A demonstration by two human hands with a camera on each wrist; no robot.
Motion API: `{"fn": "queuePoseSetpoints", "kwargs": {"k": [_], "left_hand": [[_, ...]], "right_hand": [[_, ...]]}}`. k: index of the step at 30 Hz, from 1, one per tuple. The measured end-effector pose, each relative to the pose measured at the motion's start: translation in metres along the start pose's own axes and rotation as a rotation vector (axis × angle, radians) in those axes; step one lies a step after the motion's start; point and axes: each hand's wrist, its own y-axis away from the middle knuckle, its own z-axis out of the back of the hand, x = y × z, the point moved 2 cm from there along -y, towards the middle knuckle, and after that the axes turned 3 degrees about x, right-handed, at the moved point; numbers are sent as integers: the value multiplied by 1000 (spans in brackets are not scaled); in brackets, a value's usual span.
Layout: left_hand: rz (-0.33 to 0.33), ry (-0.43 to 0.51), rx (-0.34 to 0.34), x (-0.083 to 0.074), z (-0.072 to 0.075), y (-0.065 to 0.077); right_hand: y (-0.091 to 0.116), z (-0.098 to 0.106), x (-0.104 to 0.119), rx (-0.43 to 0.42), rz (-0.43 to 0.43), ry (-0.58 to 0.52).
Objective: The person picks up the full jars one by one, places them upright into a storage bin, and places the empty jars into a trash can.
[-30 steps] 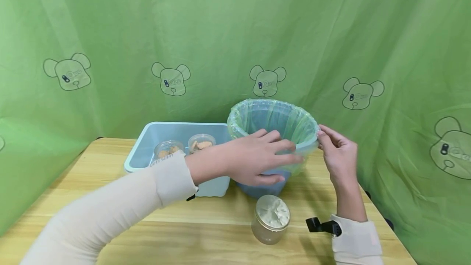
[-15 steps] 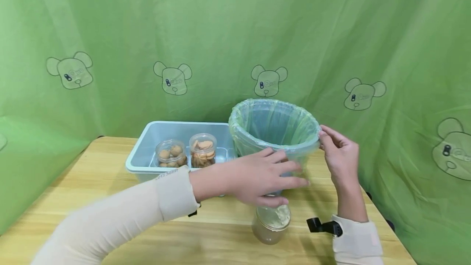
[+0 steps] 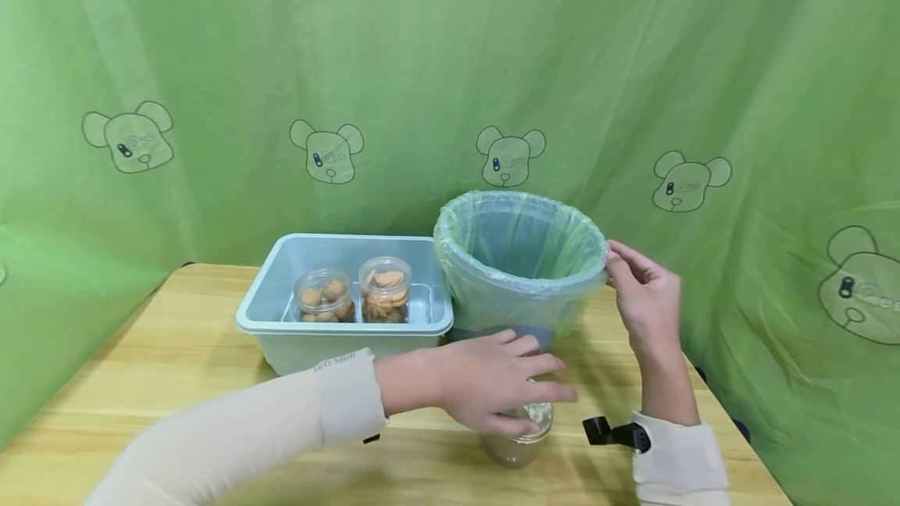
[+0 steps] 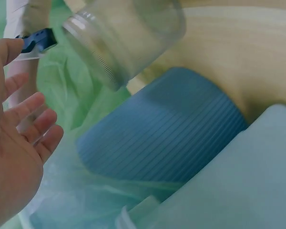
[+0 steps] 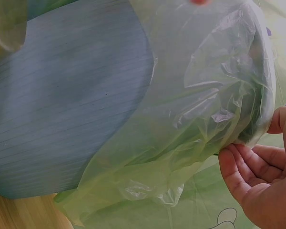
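My left hand point(image 3: 492, 381) hovers with spread fingers over a clear jar point(image 3: 512, 453) on the table. The jar's top shows something pale and uneven, mostly covered by that hand. In the left wrist view, the open fingers point(image 4: 38, 121) stand apart from the jar point(image 4: 128, 43). Behind it is a blue ribbed trash bin point(image 5: 71, 90), tilted, with a thin green bag point(image 3: 513, 303) folded over its rim. With thumb and fingers, my right hand point(image 3: 650, 299) pinches the right side of the bagged rim, as the right wrist view also shows.
Left of the bin stands a light blue plastic basin point(image 3: 351, 342). It holds a jar of round brown pieces point(image 3: 325, 299) and a jar of cookies point(image 3: 385, 291). A green curtain point(image 3: 422, 61) closes off the back and sides of the wooden table point(image 3: 176, 311).
My left hand has come down from in front of the bin's rim to just above the jar on the table. My right hand keeps its grip on the rim.
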Motion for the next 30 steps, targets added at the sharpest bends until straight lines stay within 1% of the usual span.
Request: {"fn": "queuePoseSetpoints", "kwargs": {"k": [5,12,17,20,25,30], "left_hand": [[-11,45,17,0,-14,-4],[6,18,35,-1,-28,-9],[-5,65,47,-1,-38,-13],[-11,77,59,-1,-42,-14],[-5,52,64,-1,-45,-14],[-6,50,66,-2,-47,-16]], "right_hand": [[0,0,-1,-6,3,-1],[0,0,1,5,9,20],[0,-1,1,3,13,14],[-1,-2,1,1,15,23],[-2,-1,0,-2,9,18],[-1,0,-1,-4,10,31]]}}
